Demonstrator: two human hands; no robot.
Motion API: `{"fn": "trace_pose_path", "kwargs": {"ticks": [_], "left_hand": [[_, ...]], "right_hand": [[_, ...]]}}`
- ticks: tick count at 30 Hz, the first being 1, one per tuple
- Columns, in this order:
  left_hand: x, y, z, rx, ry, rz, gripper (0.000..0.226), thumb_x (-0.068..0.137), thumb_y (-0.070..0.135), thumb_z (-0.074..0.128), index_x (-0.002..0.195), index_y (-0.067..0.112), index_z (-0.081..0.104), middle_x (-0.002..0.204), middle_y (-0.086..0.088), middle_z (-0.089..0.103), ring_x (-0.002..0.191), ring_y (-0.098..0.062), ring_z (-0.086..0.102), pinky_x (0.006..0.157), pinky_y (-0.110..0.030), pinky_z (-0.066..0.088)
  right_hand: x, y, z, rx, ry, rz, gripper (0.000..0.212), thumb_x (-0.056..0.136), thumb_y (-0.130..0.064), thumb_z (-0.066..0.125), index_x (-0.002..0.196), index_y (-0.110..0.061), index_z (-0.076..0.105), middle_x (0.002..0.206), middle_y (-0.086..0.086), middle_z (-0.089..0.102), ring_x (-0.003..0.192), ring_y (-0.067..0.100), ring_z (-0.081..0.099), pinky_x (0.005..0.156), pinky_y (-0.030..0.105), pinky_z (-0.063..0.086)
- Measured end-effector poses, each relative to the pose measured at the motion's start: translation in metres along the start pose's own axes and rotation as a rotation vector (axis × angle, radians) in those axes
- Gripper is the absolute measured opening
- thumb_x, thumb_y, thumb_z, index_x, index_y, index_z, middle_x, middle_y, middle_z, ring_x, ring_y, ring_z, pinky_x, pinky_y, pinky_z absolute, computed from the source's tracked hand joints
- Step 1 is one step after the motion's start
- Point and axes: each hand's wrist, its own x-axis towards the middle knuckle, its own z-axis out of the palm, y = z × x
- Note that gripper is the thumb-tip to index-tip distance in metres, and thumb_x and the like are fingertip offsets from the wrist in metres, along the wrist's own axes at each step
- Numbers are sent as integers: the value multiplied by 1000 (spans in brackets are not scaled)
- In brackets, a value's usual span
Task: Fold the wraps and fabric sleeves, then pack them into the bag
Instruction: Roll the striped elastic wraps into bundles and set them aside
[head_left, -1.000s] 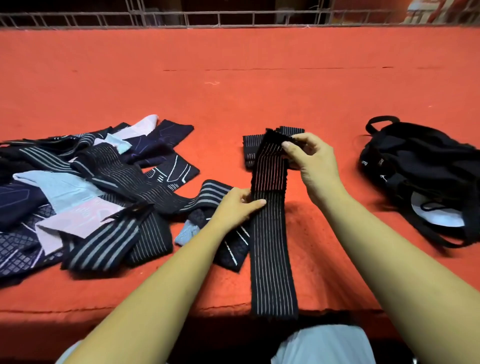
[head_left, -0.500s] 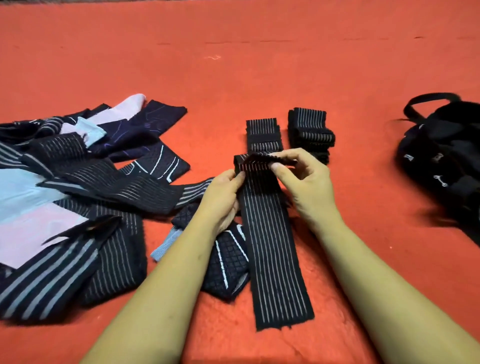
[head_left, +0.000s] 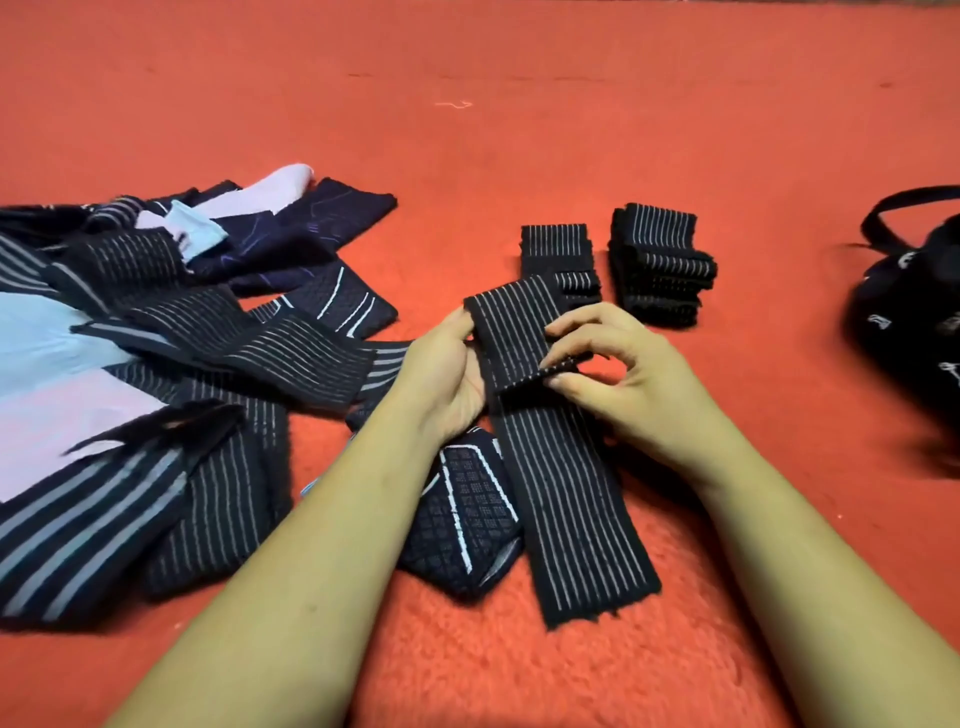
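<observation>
A long black wrap with thin white stripes (head_left: 566, 499) lies on the red surface, its far end folded back toward me. My left hand (head_left: 447, 374) grips the fold's left edge. My right hand (head_left: 623, 379) pinches the folded end's right edge between thumb and fingers. Two folded striped wraps sit just beyond: one (head_left: 558, 252) partly behind the fold, a thicker stack (head_left: 660, 265) to its right. A black bag (head_left: 914, 322) lies at the right edge, partly cut off. A heap of unfolded wraps and sleeves (head_left: 156, 374) spreads on the left.
A dark patterned sleeve (head_left: 467, 525) lies under my left forearm beside the wrap. Pale blue and pink fabric (head_left: 67, 384) sits in the heap. The red cloth surface (head_left: 519, 130) stretches bare toward the far side.
The wrap's far end has been folded over toward me, making a longer flap. My left hand slid up to the fold's edge. The camera tilted down and closer.
</observation>
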Motion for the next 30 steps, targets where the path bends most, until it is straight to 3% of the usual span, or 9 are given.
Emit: {"fn": "trace_pose_path", "kwargs": {"ticks": [5,7,10,14,17,22,25,27,30], "left_hand": [[1,1,-1,-48,5,-85,47,107,34,36,120,-5,58,119,-26,65,108,-38,65,91,-53,54],[3,1,-1,-105,28,-81,48,106,44,33,110,2,56,120,-25,64,108,-38,65,90,-54,54],[1,2,-1,-40,-19,-94,67,102,56,34,127,-4,51,121,-29,65,105,-40,68,81,-51,58],[-5,0,3,99,-70,-61,44,99,35,55,114,-5,63,106,-24,70,94,-33,71,81,-46,60],[-3,-4,1,148,-29,4,30,99,21,56,112,-6,63,100,-22,71,93,-32,70,88,-48,58],[1,-6,1,148,86,73,36,102,14,48,125,-12,56,119,-31,65,103,-38,66,95,-58,52],[0,-6,4,141,78,126,31,103,13,46,120,-11,57,113,-29,67,101,-36,66,93,-52,55],[-2,-6,7,133,18,152,28,104,13,45,115,-7,61,108,-25,68,96,-31,68,88,-45,57],[-5,-13,15,130,-92,163,25,103,15,44,108,1,65,106,-22,69,98,-29,66,96,-47,53]], "right_hand": [[-3,-3,-2,-12,-106,99,17,82,-5,75,88,-22,76,119,-6,53,110,3,54,67,12,49],[-4,-4,-1,-16,-91,98,15,82,-9,77,87,-23,76,117,-6,53,106,2,55,68,14,50],[-3,-4,1,-16,-72,107,11,81,-15,79,85,-25,77,113,-9,53,101,5,58,65,8,46],[-3,0,2,-89,-157,119,14,77,-21,82,87,-31,79,115,-6,50,108,6,53,84,15,46],[-3,3,4,-170,-200,121,18,74,-32,84,90,-39,78,117,-11,45,118,10,45,107,36,37],[-6,-6,1,-231,-282,129,16,73,-44,81,89,-39,79,119,-20,42,113,5,47,101,39,42],[-5,-16,1,-44,-79,149,15,82,-41,76,89,-28,77,111,-12,54,86,3,60,75,27,52],[-1,-15,5,-17,204,138,21,90,-37,67,106,-24,69,109,-3,61,96,5,60,86,23,49],[2,-11,12,216,288,310,34,99,-37,54,129,-23,51,118,0,61,106,6,59,98,27,47]]}}
